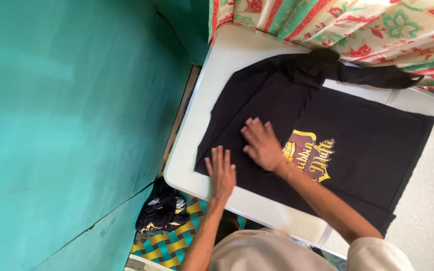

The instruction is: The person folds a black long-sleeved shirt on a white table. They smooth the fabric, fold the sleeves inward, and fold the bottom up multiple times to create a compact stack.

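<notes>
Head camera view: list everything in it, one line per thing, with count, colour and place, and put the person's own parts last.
T-shirt: one, black with a gold and maroon print, spread flat on the table, one side folded over.
Table: one, white, under the shirt, beside the wall.
Wall: one, teal, left of the table.
Curtain: one, floral in red, green and cream, along the table's far edge.
Clothes heap: one, dark, on the floor below the table.
Mat: one, yellow and green woven pattern, on the floor.
Left hand: one, flat on the shirt's edge.
Right hand: one, flat on the folded shirt.
</notes>
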